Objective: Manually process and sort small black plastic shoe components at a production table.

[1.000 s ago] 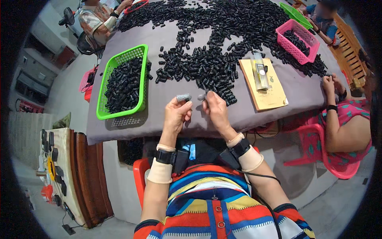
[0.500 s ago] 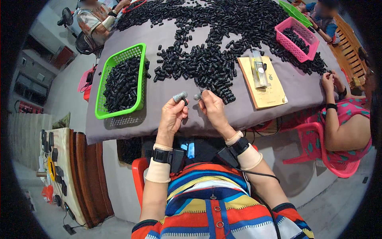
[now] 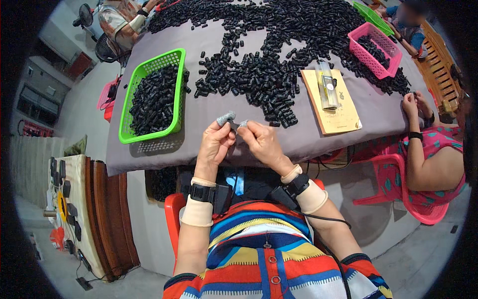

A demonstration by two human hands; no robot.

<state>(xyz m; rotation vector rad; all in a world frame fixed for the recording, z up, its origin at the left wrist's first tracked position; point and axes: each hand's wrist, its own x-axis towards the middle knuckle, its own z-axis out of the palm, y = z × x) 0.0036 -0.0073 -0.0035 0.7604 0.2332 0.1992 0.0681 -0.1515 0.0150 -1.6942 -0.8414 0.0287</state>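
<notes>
The small piece (image 3: pixel 235 124) between the left hand (image 3: pixel 215 144) and right hand (image 3: pixel 261 142) is mostly covered by fingertips, its shape unclear.

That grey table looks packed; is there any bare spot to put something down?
Yes: the grey table is bare between the green basket and the yellow booklet, just beyond both hands. The far half is crowded with black pieces up to the pink basket.
</notes>
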